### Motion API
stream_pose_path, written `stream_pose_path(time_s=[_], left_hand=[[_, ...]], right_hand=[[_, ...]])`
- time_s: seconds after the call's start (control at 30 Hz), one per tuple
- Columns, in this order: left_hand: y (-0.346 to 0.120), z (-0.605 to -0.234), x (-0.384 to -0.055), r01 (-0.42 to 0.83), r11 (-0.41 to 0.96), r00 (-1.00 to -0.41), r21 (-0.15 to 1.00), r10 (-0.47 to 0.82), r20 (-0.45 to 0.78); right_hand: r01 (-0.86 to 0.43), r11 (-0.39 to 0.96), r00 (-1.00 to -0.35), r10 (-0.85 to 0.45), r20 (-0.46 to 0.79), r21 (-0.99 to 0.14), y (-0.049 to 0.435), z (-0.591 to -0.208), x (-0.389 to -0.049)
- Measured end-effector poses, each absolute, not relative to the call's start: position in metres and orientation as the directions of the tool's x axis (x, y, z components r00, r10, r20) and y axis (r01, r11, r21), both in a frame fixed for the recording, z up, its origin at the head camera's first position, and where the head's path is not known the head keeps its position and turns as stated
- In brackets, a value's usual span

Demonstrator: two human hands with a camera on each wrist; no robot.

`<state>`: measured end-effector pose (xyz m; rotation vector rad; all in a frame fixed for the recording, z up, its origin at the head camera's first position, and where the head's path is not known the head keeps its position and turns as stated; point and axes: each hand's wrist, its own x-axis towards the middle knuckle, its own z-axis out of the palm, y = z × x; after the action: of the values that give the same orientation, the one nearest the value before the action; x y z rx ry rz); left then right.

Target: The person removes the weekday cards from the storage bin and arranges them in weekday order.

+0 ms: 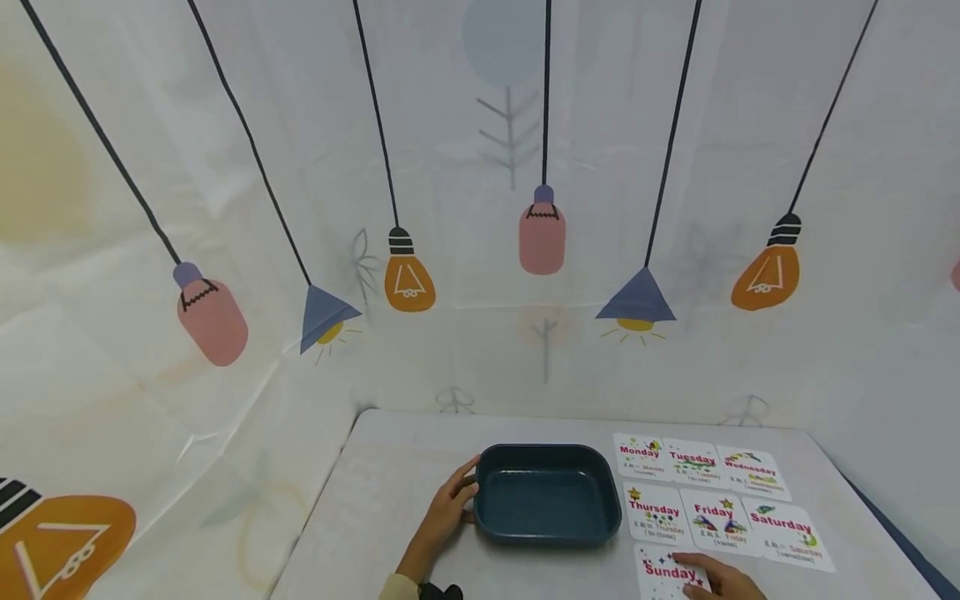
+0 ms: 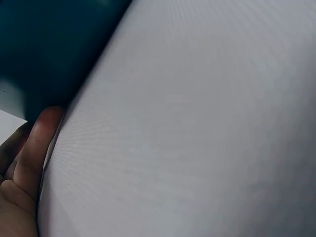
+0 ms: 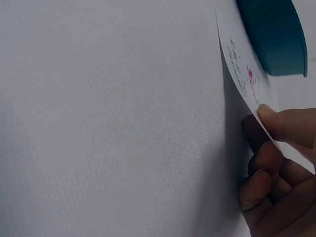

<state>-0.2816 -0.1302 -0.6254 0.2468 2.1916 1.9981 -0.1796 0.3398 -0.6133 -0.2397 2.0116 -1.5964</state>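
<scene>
A dark teal rectangular tray (image 1: 547,537) stands on the white table. My left hand (image 1: 447,507) rests against its left wall with the fingers near the rim. In the left wrist view a fingertip touches the tray's outer side (image 2: 44,54). At the front right, my right hand (image 1: 716,577) pinches the edge of the white Sunday card (image 1: 660,575). The right wrist view shows this card (image 3: 242,74) raised along one edge, between a finger on its printed face and the fingers beneath.
Right of the tray lie two rows of weekday cards: Monday (image 1: 639,457), Tuesday (image 1: 692,462) and Wednesday (image 1: 752,472) behind; Thursday (image 1: 656,512), Friday (image 1: 720,521) and Saturday (image 1: 787,532) in front. A white sheet (image 1: 465,350) printed with lamps rises behind the table (image 1: 397,467).
</scene>
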Motion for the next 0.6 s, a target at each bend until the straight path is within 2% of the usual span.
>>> stream_pose_path(time_s=[0.23,0.43,0.5,0.6], left_hand=[[-0.133,-0.624,-0.278,0.001,0.056,-0.970,0.998,0.242,-0.013],[-0.134,-0.624,-0.279,0.042,0.113,-0.972,0.993,0.234,0.015],[-0.132,-0.625,-0.279,0.053,0.121,-0.973,0.991,0.231,0.023],[-0.129,-0.629,-0.278,0.029,0.121,-0.972,0.992,0.237,-0.001]], right_hand=[[0.108,0.482,-0.845,-0.416,-0.335,-0.869,0.332,-0.609,-0.180],[0.020,0.669,-0.842,-0.389,-0.373,-0.743,0.331,-0.604,-0.188],[-0.019,0.688,-0.851,-0.392,-0.350,-0.725,0.330,-0.605,-0.188],[-0.147,0.689,-0.867,-0.436,-0.243,-0.709,0.332,-0.616,-0.182]])
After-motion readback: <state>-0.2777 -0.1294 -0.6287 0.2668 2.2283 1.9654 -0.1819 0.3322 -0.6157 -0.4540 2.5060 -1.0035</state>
